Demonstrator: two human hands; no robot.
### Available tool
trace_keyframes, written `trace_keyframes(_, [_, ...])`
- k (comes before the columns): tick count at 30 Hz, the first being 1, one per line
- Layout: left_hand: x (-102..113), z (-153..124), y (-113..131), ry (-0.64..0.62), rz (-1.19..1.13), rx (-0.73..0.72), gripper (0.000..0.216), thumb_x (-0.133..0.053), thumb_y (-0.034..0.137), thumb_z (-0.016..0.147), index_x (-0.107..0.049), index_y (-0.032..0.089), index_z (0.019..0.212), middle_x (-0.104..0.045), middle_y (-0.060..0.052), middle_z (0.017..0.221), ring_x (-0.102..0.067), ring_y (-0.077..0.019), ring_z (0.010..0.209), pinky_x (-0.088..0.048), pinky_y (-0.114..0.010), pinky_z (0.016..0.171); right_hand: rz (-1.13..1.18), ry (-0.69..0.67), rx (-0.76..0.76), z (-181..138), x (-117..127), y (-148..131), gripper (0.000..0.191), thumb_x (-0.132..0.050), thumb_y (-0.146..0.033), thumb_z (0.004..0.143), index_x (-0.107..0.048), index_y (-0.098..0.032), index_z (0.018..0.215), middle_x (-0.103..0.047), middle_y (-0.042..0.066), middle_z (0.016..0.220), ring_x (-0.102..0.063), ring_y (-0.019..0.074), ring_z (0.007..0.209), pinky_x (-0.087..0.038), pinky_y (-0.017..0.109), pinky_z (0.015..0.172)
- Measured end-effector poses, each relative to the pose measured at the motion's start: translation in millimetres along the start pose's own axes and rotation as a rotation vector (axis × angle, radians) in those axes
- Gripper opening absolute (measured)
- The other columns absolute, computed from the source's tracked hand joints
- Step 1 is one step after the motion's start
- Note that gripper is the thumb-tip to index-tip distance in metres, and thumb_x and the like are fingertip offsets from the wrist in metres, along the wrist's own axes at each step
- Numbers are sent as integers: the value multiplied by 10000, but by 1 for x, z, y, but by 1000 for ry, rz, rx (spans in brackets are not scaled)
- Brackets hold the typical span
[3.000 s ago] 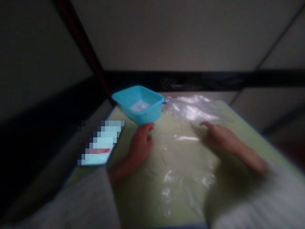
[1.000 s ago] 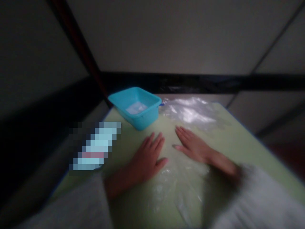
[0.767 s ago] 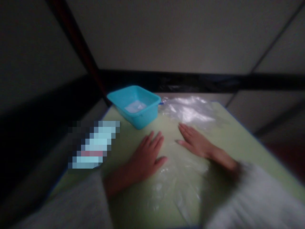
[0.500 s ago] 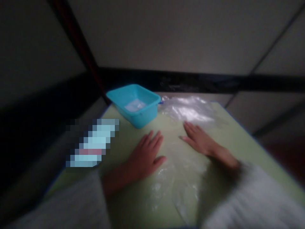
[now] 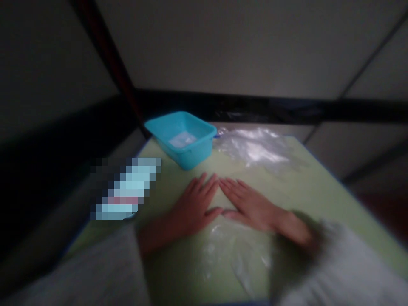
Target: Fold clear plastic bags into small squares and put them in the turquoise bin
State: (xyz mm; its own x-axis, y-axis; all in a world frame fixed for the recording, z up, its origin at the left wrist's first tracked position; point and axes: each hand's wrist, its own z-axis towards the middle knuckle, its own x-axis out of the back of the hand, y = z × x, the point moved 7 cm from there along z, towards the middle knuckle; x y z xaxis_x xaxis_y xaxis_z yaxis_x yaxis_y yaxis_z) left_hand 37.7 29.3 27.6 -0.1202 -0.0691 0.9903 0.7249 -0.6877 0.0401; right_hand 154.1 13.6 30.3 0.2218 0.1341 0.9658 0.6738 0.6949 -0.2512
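Note:
A clear plastic bag (image 5: 236, 250) lies flat on the table, its near end wrinkled. My left hand (image 5: 196, 206) rests palm down at its left side, fingers stretched out. My right hand (image 5: 250, 204) lies palm down over its far part, also with straight fingers. The fingertips of both hands meet or nearly meet, and so do the thumbs. Neither hand grips anything. Where the bag's far edge ends is hard to make out under the hands.
A turquoise plastic basin (image 5: 199, 155) stands at the table's far left with a whitish flat item (image 5: 182, 139) inside. Beside it lies a pile of clear plastic bags (image 5: 258, 146). A blurred-out light blue object (image 5: 129, 187) is on the left edge of the yellow-green table (image 5: 331, 216).
My right hand has slid left and toward me, from near the bag pile to meet the left hand. My left hand has stayed nearly in place.

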Motion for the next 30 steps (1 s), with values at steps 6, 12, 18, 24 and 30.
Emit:
trace_keyframes(6, [-1, -2, -8, -50, -7, -27, 665, -406, 491, 888, -269, 134, 1433, -214, -122, 1523, -164, -334, 1399, -208, -487, 1093, -13, -9, -29, -8, 5, 26, 725, -249, -589, 927, -166, -123, 1476, -186, 141, 1521, -142, 254, 1405, -160, 476, 1132])
trace_keyframes(12, [0, 0, -10, -120, -8, -15, 686, -424, 500, 883, -250, 141, 1441, -169, -110, 1535, -135, -326, 1407, -193, -474, 1107, -52, 16, -89, -17, 9, 54, 697, -239, -578, 933, -138, -162, 1484, -197, 111, 1522, -145, 258, 1403, -179, 480, 1125])
trace_keyframes(18, [-2, 1, -21, -112, -41, -7, 649, -406, 490, 900, -231, 188, 1447, -194, -85, 1532, -147, -300, 1410, -181, -499, 1111, -117, 38, -163, -20, 10, 70, 697, -216, -590, 928, -151, -174, 1484, -209, 90, 1520, -160, 264, 1398, -196, 476, 1123])
trace_keyframes(24, [6, 3, -37, 41, -157, 158, 526, -368, 378, 932, -314, 138, 1397, -275, -140, 1499, -205, -267, 1400, -174, -521, 1118, -161, 85, -298, -18, 7, 73, 727, -173, -598, 925, -236, -109, 1461, -236, 127, 1509, -189, 272, 1391, -203, 466, 1120])
trace_keyframes(30, [26, -2, -11, 225, -171, 80, 461, -411, 298, 906, -421, 77, 1311, -386, -161, 1438, -292, -251, 1367, -200, -472, 1138, -185, 147, -443, -18, 8, 78, 726, -197, -573, 929, -292, -60, 1433, -267, 164, 1495, -213, 309, 1381, -235, 499, 1096])
